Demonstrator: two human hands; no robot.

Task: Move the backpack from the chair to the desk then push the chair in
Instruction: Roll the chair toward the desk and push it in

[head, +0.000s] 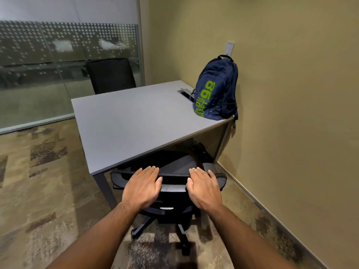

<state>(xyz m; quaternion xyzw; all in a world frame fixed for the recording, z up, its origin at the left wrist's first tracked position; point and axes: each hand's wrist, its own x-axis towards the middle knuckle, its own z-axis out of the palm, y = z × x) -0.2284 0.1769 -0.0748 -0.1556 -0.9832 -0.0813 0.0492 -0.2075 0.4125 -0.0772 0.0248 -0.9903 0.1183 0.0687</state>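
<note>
Nearest the camera, the left hand (142, 188) and right hand (204, 188) lay flat on the top edge of the chair (171, 183) backrest, fingers (150, 171) straight and nearly together, gripping nothing, a pose suited to pushing rather than lifting. The seat sat partly under the bench (136, 117), judged almost home. Farther off, at about one o'clock, the backpack (216, 90) stood upright on the bench's far corner, apparently propped against the wall (291, 94).

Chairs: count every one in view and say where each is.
2. One black chair at the desk's near edge, both hands on its backrest; another chair at the far side by the glass partition. Others may be out of view.
</note>
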